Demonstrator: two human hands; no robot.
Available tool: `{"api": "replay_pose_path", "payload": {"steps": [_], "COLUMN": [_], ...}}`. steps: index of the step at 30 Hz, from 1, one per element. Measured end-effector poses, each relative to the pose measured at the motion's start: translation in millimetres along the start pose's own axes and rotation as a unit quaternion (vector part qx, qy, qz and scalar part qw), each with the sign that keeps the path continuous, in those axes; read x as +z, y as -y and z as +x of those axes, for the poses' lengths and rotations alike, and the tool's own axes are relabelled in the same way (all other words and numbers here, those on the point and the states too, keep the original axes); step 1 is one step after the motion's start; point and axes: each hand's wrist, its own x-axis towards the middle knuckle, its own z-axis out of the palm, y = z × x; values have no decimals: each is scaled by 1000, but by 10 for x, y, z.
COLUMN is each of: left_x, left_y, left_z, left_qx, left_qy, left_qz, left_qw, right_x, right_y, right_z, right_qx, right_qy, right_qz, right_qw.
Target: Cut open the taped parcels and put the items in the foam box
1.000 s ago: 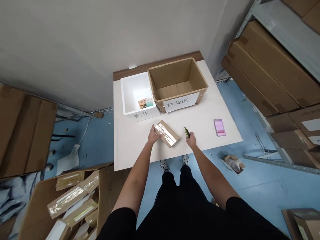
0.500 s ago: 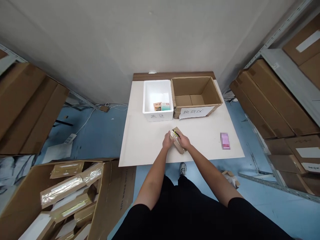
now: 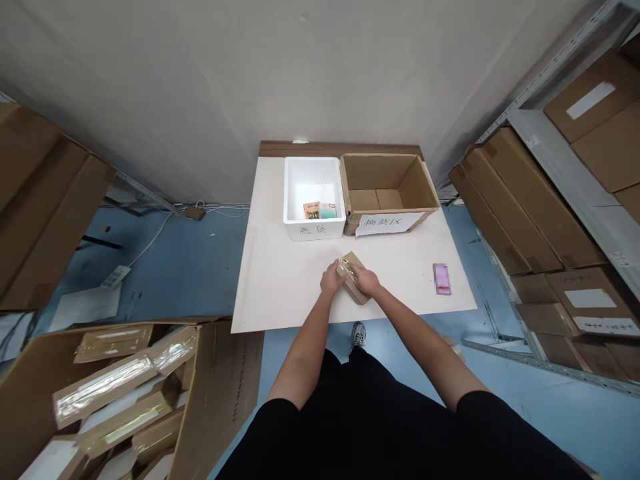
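A small brown taped parcel [image 3: 355, 288] lies near the front edge of the white table [image 3: 280, 280]. My left hand [image 3: 331, 279] grips its left end with curled fingers. My right hand [image 3: 367, 281] rests on top of the parcel, closed round a yellow and black cutter whose tip touches the tape. Behind them stand a white foam box [image 3: 314, 199] holding small colourful packets and an open cardboard box [image 3: 387, 192] with a paper label on its front.
A pink object [image 3: 441, 279] lies on the table's right side. An open carton [image 3: 100, 393] of taped parcels sits on the floor at lower left. Metal shelving [image 3: 560, 200] with cardboard boxes lines the right; more cartons stand at the left.
My right hand brought the cutter from the table's bare surface onto the parcel, and both hands now hold it. The view shifted, centring the table.
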Motion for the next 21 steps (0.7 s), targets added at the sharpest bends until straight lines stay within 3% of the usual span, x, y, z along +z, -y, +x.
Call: {"api": "replay_pose_path", "payload": {"steps": [6,13,17,21], "left_x": [-56,-53,-40,-18], "left_y": [-5,35,19,-21], "left_z": [1,63,88,65], "left_qx": [5,28,22,24], "left_qy": [7,4,4,-1], "left_qz": [15,16,16,18], "left_qw": [1000,999,1000,1000], "right_x": [-193,-62,-21,12], "right_y": [-169,-468,-672,-729], "right_z": [-410,-1225,-1543,-1455], "right_qx": [9,52,67,56], "right_qy": [93,124,72,-15], "right_qz": [-47,-29,22,101], "right_qw": [994,990,995,993]}}
